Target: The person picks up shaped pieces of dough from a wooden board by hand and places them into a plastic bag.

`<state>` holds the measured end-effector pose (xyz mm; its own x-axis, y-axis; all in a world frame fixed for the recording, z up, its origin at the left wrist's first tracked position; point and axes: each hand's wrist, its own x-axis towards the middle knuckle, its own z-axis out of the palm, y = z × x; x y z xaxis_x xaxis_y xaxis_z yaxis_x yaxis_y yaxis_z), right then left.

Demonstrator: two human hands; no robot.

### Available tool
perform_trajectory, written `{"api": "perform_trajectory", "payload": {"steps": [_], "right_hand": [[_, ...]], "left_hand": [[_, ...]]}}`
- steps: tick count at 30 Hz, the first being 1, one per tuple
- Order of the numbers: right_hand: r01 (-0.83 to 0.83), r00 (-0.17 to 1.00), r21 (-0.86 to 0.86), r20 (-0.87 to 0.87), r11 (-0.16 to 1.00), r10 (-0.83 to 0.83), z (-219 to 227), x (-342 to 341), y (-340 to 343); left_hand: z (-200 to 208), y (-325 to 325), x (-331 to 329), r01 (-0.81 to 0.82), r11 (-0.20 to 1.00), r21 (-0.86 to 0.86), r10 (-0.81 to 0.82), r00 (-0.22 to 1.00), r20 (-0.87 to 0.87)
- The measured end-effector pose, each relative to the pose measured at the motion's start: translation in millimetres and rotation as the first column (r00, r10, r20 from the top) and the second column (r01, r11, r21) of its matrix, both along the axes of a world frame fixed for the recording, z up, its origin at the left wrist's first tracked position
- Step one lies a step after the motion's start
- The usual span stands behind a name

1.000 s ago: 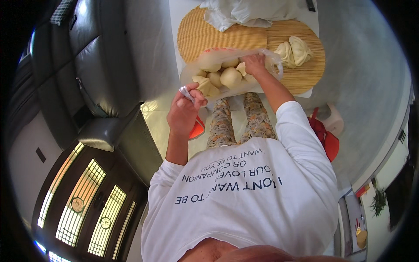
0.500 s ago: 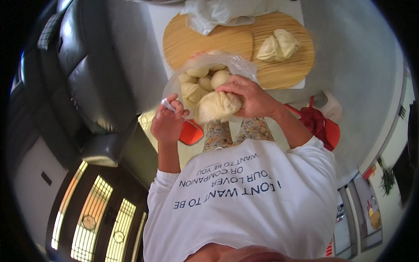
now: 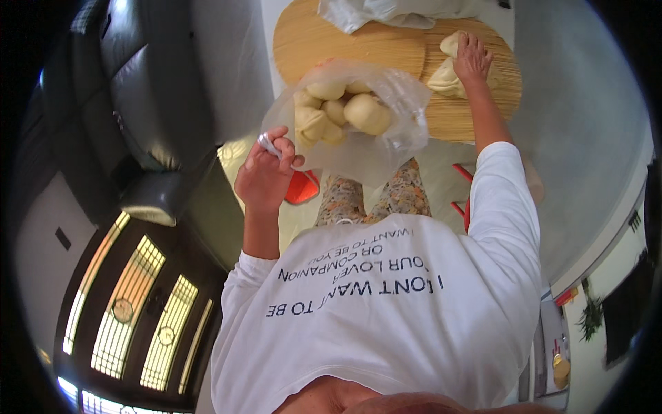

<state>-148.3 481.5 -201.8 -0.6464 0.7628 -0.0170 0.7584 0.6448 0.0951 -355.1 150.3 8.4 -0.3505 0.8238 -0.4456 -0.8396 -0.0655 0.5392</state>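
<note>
A clear plastic bag holding several pale steamed buns hangs before me, its mouth spread wide. My left hand is closed on a gathered bit of the bag's near left edge. To the far right, my right hand reaches over two folded steamed buns on a round slatted mat. Its fingers curl over the buns, and the palm hides part of them. How firmly they grip cannot be made out.
Another round slatted mat overlaps the first on the white table. White plastic sheeting lies at its far side. A red object shows below the bag, and a dark leather sofa stands at left.
My right hand has left the bun it held at the bag's mouth and moved far right to the buns on the mat. My left hand still holds the bag.
</note>
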Motion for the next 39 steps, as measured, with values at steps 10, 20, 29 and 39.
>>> {"api": "perform_trajectory", "payload": {"steps": [10,20,29,39], "right_hand": [[-0.602,0.583,-0.693,-0.721,0.397,-0.375,170.8,-83.3,-156.6],[-0.124,0.992,-0.945,-0.111,0.302,0.061,23.6,-135.9,-254.7],[-0.427,0.473,-0.764,-0.645,0.484,-0.6,180.3,5.4,-151.0],[0.147,0.652,-0.818,-0.343,0.557,-0.676,30.6,37.9,-58.2]], "left_hand": [[4.5,-13.6,3.8,0.005,0.999,0.039,-0.007,0.998,0.056],[2.7,-10.3,4.9,0.064,0.996,0.055,-0.067,0.997,0.047],[-1.6,-3.2,-1.2,0.072,0.993,0.095,-0.077,0.996,0.054],[-1.6,9.1,1.5,0.126,0.989,0.082,-0.131,0.99,0.059]]}}
